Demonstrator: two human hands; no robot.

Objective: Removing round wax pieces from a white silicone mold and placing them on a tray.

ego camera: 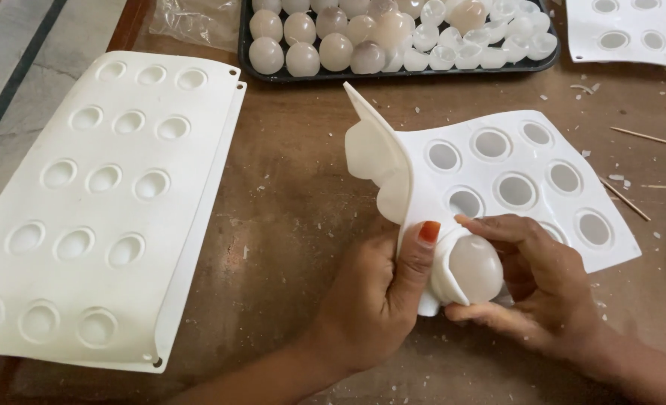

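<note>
Two hands meet at the near edge of the desk (288,225), both busy on one white silicone mould (498,180) that lies right of centre, its near-left corner peeled up and folded over. The left hand (378,296) pinches that folded flap, thumb pressed on top, and the cavity is turned half inside out. The right hand (532,281) cups under a pale, translucent sphere (475,268) that bulges out of the stretched cavity, fingers curled round its far side and touching it. So the step in hand looks like demoulding: the ball is nearly out but its left side sits inside the silicone lip.

By my reading, the next move calls for more push from behind with the left thumb while the right hand takes the ball's weight gently, since the shell looks thin and flakes already litter the wood.

At the far edge a black tray (393,73) holds rows of finished spheres and clear half shells. A second white mould (100,202) rests along the left edge, and thin wooden sticks (624,199) lie towards the right edge.
</note>
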